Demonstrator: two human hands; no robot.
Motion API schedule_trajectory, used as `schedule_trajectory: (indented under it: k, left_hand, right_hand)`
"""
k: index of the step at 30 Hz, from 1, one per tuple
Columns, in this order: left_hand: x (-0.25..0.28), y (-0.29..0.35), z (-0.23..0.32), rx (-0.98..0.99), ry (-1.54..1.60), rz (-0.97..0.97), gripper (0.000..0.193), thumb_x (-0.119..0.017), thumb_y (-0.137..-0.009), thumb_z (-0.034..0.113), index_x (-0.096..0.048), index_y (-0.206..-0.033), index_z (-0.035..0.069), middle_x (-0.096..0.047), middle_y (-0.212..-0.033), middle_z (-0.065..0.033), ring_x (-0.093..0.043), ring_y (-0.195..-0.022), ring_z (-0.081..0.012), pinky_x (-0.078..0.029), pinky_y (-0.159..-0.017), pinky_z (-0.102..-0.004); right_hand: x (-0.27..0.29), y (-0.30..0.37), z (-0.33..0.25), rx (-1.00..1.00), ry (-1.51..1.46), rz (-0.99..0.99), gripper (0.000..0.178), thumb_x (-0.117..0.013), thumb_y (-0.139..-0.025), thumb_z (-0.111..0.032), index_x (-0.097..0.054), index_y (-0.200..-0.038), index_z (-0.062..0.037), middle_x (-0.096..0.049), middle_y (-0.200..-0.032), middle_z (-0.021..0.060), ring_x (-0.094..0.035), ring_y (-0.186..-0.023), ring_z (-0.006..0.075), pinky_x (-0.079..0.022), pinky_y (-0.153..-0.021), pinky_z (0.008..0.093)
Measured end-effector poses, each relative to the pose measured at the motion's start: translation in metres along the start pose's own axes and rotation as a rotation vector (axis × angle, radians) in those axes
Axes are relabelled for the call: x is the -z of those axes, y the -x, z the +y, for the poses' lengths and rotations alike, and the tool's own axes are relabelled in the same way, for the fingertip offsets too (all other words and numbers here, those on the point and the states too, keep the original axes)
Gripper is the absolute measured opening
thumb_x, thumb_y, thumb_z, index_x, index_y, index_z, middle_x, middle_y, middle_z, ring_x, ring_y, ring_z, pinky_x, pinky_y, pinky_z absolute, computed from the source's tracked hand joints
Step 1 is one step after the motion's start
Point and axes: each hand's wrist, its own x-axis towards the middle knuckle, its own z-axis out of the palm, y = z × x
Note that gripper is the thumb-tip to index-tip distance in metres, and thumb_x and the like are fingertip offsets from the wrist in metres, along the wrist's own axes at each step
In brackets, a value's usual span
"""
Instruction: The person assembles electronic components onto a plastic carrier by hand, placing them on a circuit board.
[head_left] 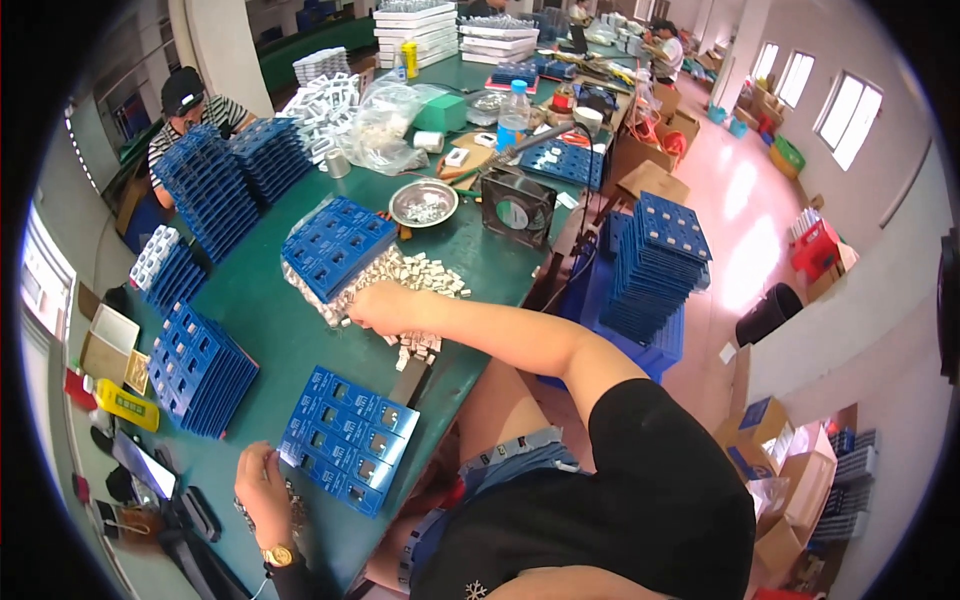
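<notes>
The flat blue board with dark square spots lies near the edge of the smooth green table, so a bump might knock it off. The loose pile of small, pale, shiny blocks could spill if pushed too hard. The left hand curls at the board's left side and the right hand bends into the pile, but I can't tell if either pinches anything.
</notes>
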Motion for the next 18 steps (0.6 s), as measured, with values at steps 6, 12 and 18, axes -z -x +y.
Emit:
schedule_trajectory:
  k: [6,12,18]
  left_hand:
    - [-0.011,-0.003,-0.026,0.425,0.382,0.039,0.007,-0.051,-0.093,-0.001,-0.058,-0.094,-0.002,-0.06,-0.085,-0.0056,-0.056,-0.073,-0.0117,-0.048,-0.069,-0.0262]
    - [-0.027,-0.007,-0.041,0.482,0.334,0.03,0.014,-0.066,-0.088,0.014,-0.065,-0.09,0.001,-0.064,-0.077,-0.0051,-0.058,-0.072,-0.0114,-0.048,-0.068,-0.0263]
    - [-0.028,0.004,-0.041,0.521,0.271,-0.042,0.018,-0.066,-0.084,0.019,-0.069,-0.092,0.003,-0.068,-0.079,-0.013,-0.066,-0.074,-0.0237,-0.051,-0.07,-0.0333]
  right_hand:
    - [-0.005,-0.038,-0.044,0.307,-0.386,0.163,0.005,-0.068,-0.071,-0.012,-0.068,-0.075,-0.0087,-0.065,-0.074,0.0098,-0.063,-0.077,0.0295,-0.049,-0.068,0.0407]
    - [-0.007,-0.072,-0.115,0.409,-0.489,0.08,0.01,-0.071,-0.076,-0.012,-0.07,-0.084,-0.0053,-0.068,-0.081,0.0107,-0.066,-0.078,0.0242,-0.052,-0.071,0.033]
    - [-0.043,-0.071,-0.131,0.106,-0.76,-0.179,0.014,-0.071,-0.08,-0.013,-0.072,-0.091,-0.0035,-0.071,-0.083,0.0077,-0.067,-0.078,0.0144,-0.053,-0.073,0.0273]
